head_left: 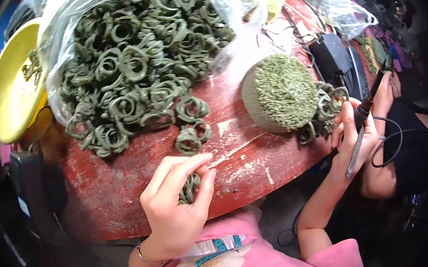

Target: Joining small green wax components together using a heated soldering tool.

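My left hand [172,203] is curled at the table's near edge, thumb and fingers closed around a small bunch of green coiled rings [189,188]. Two more ring bundles [192,122] lie just beyond its fingertips. In my right hand [353,126] is a dark, pen-like tool resembling a soldering iron [371,91], its thin tip pointing up and away. The right fingertips are beside a clump of green rings [326,106]; whether they grip one is unclear. That clump sits against a round green block [281,93] with a rough, bristly top.
A clear plastic bag [59,50] spills a big heap of green rings [136,64] over the red, worn table [233,182]. A yellow bowl [14,95] stands left. Black box-shaped devices [332,54] and cords lie right, near another person's hand [383,93].
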Demonstrator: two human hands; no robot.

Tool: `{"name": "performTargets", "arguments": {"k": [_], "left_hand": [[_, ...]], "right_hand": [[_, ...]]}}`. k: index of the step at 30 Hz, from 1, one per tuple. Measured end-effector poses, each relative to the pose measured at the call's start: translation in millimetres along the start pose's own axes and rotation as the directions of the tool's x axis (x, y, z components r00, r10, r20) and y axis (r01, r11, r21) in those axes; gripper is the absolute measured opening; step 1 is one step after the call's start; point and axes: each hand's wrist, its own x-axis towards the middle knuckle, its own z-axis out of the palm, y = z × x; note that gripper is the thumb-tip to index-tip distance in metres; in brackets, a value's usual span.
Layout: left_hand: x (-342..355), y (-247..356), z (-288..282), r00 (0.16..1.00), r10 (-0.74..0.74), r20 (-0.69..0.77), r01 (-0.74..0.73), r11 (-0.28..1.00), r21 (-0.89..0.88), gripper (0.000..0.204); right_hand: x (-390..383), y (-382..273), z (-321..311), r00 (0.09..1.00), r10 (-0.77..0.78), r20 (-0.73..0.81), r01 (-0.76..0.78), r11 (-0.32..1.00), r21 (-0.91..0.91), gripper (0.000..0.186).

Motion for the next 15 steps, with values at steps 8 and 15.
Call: {"name": "performTargets", "arguments": {"k": [8,15], "left_hand": [[6,-8,1,0.987,0.080,-0.137,-0.053,0.981,0.188,0.030],[6,-7,6,0.996,0.049,-0.071,-0.019,0.926,0.378,0.024]], "right_hand": [[4,7,2,0.999,-0.048,-0.023,0.047,0.998,-0.031,0.020],[-25,-8,7,0.990,-0.133,-0.055,0.132,0.991,-0.021,0.022]]}}
